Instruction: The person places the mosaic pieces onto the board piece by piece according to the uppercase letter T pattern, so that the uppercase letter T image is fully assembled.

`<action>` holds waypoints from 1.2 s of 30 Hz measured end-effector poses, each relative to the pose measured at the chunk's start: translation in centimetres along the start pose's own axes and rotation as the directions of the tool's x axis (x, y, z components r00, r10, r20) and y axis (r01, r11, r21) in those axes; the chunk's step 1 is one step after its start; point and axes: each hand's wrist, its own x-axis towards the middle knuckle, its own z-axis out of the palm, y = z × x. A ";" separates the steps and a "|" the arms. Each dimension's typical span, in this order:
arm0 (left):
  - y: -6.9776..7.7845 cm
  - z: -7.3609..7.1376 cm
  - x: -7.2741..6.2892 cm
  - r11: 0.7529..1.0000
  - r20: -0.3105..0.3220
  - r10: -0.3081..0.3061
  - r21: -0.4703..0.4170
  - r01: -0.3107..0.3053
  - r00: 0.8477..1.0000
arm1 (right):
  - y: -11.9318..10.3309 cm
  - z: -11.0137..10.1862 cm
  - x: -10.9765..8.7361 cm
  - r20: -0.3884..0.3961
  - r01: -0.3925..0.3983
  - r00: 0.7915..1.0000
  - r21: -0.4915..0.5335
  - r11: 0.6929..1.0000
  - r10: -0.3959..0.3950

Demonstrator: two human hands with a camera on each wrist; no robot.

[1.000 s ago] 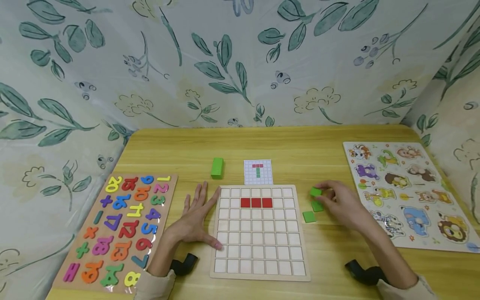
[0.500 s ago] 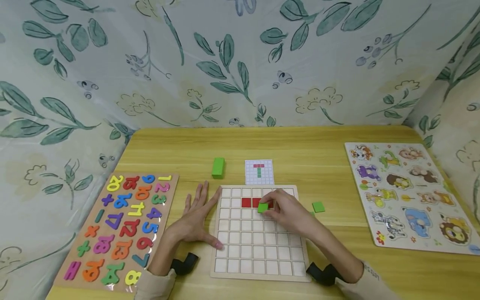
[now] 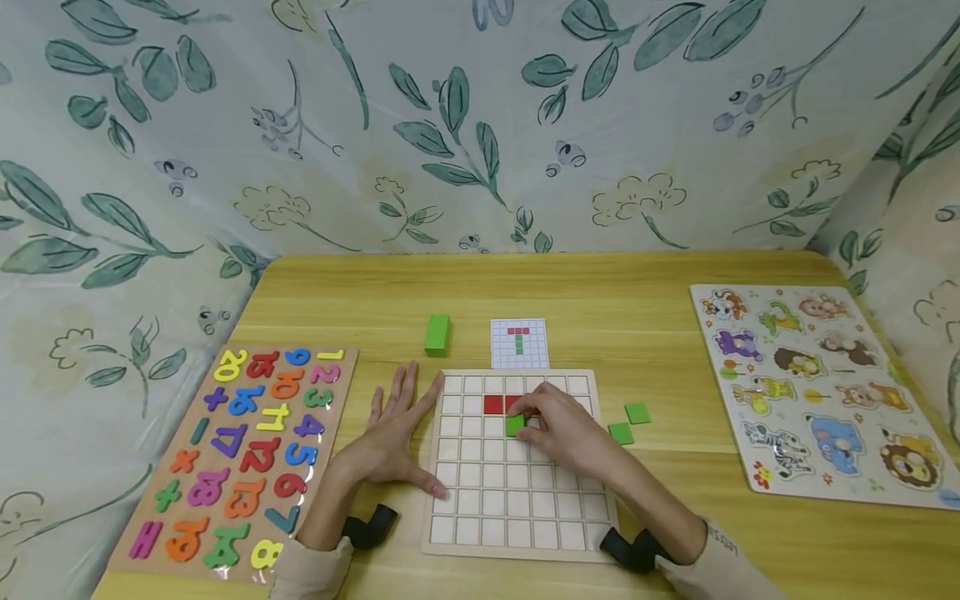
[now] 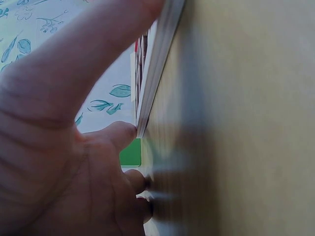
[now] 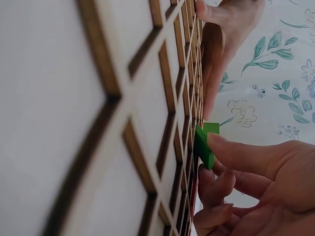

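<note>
My right hand (image 3: 564, 427) pinches a green square tile (image 3: 515, 426) between thumb and fingers, just below the row of red tiles (image 3: 492, 405) on the wooden grid board (image 3: 456, 551). In the right wrist view the green tile (image 5: 204, 146) stands tilted, one edge at the grid. My left hand (image 3: 390, 442) lies with fingers spread at the board's left side, its thumb on the board's edge. The left wrist view shows that hand (image 4: 74, 147) along the board's side (image 4: 160, 64). Part of the red row is hidden behind my right hand.
Two green tiles (image 3: 637, 413) lie right of the board. A pattern card (image 3: 519, 343) with a red and green T and a green block (image 3: 437, 335) are beyond it. A number board (image 3: 217, 467) is left, an animal puzzle board (image 3: 817, 392) right.
My right hand has picked up a green tile from beside the board and carried it left over the grid, to below the red row. The left hand has stayed in place.
</note>
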 end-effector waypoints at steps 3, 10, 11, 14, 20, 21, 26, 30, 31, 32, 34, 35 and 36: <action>0.0 0.0 0.0 1.000 0.000 0.001 -0.002 -0.001 1.000 | 0.1 0.0 0.0 -0.010 0.022 1.000 0.006 1.000 -0.021; 0.1 0.0 -0.1 1.000 0.002 -0.002 -0.007 0.002 1.000 | 0.3 0.1 0.5 -0.043 0.030 0.999 0.028 0.999 -0.029; 0.1 0.0 -0.1 1.000 0.003 -0.002 -0.008 0.002 1.000 | 0.3 0.1 0.5 -0.046 0.028 0.999 0.031 0.999 -0.027; 0.1 0.0 -0.2 1.000 0.001 -0.001 -0.012 0.001 1.000 | 0.4 0.2 0.4 -0.061 0.022 0.998 0.040 0.999 -0.020; 0.0 -0.1 -0.2 1.000 0.004 -0.001 -0.010 0.001 1.000 | 0.7 0.5 0.4 -0.093 0.012 0.996 0.050 0.999 -0.007; 0.0 -0.1 -0.2 1.000 0.007 -0.003 -0.008 0.003 1.000 | 0.7 0.6 0.5 -0.095 0.008 0.995 0.058 0.998 -0.002; 0.0 -0.2 -0.2 1.000 0.005 0.000 -0.006 0.000 1.000 | 0.9 0.6 0.5 -0.099 0.004 0.995 0.093 0.996 0.006; 0.0 -0.1 0.0 1.000 0.003 0.000 -0.003 0.000 1.000 | 0.9 0.5 0.5 -0.092 0.011 0.996 0.097 0.995 -0.003; 0.0 -0.1 0.0 1.000 0.003 0.000 -0.004 0.000 1.000 | 1.0 0.5 0.5 -0.088 0.015 0.996 0.095 0.995 -0.006; 0.0 -0.1 0.0 1.000 0.002 0.001 -0.004 -0.001 1.000 | 1.0 0.4 0.5 -0.083 0.018 0.996 0.093 0.995 -0.011; 0.0 -0.1 0.0 1.000 0.003 0.001 -0.006 -0.001 1.000 | 1.0 0.2 0.5 -0.069 0.036 0.997 0.078 0.996 -0.030; 0.0 -0.1 0.0 1.000 0.003 0.000 -0.006 0.000 1.000 | 1.0 0.1 0.4 -0.060 0.045 0.997 0.069 0.997 -0.041; 0.0 -0.1 0.0 1.000 0.003 0.000 -0.006 0.000 1.000 | 1.1 -0.1 0.3 -0.052 0.054 0.997 0.059 0.997 -0.051</action>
